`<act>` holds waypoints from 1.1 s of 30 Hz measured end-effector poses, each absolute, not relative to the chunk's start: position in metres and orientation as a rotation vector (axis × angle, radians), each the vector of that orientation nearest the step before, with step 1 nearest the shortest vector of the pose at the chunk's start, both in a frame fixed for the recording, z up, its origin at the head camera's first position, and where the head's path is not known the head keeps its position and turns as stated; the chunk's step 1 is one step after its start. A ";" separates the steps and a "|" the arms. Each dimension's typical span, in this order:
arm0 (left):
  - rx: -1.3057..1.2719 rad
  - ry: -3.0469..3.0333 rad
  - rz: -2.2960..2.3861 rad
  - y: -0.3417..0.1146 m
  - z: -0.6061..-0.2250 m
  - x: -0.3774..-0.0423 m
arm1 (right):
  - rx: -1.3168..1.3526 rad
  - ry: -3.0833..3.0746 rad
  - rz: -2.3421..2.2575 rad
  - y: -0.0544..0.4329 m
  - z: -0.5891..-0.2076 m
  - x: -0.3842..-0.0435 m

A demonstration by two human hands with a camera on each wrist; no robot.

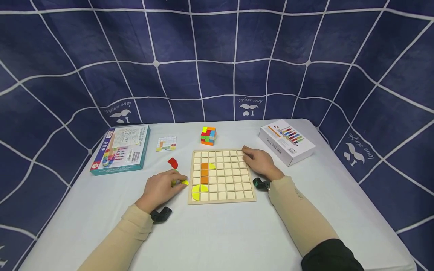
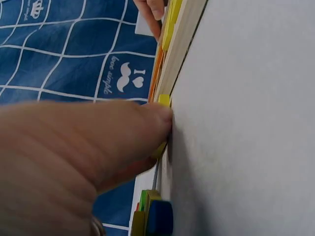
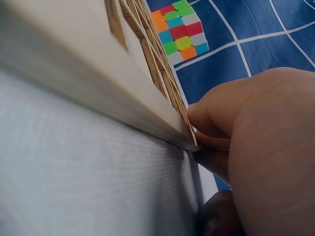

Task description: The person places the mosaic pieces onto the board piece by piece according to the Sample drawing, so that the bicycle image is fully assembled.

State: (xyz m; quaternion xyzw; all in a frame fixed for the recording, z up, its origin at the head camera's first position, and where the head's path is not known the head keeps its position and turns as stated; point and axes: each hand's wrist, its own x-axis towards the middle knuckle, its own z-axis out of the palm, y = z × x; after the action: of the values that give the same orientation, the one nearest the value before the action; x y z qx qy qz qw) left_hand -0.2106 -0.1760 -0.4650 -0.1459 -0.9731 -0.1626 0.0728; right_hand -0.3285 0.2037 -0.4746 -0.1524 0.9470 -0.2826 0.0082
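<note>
A wooden grid board (image 1: pixel 222 201) lies on the white table, with orange squares (image 1: pixel 204 173) and several yellow rounded pieces (image 1: pixel 195 196) set in its left part. Beside the board's left edge my left hand (image 1: pixel 161 190) pinches a yellow piece (image 2: pixel 164 100) between thumb and finger, low over the table; the hand covers much of it. Red pieces (image 1: pixel 173 163) lie just beyond that hand. My right hand (image 1: pixel 260 162) holds the board's far right corner, its fingers at the rim in the right wrist view. Some of those fingers are hidden.
A puzzle cube (image 1: pixel 208 136) stands behind the board, and a printed pattern card (image 1: pixel 166 143) lies left of it. A teal-edged box (image 1: pixel 120 149) is at the back left, a white box (image 1: pixel 287 142) at the back right. A blue checked cloth (image 1: pixel 217 49) hangs behind the table.
</note>
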 end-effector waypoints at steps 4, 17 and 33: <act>-0.440 -2.930 -0.492 -0.178 -0.466 -0.211 | -0.477 2.960 -0.882 0.203 -0.475 -0.329; -0.508 -2.907 -0.515 -0.179 -0.469 -0.213 | -0.484 2.970 -0.866 0.203 -0.475 -0.329; -0.493 -2.949 -0.518 -0.177 -0.468 -0.214 | -0.474 2.956 -0.878 0.205 -0.475 -0.329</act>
State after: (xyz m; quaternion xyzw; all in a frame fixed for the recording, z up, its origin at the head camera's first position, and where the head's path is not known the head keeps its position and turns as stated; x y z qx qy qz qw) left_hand -0.2142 -0.1766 -0.4677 -0.1624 -0.9704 -0.1705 0.0535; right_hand -0.3295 0.2049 -0.4754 -0.1518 0.9474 -0.2815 0.0110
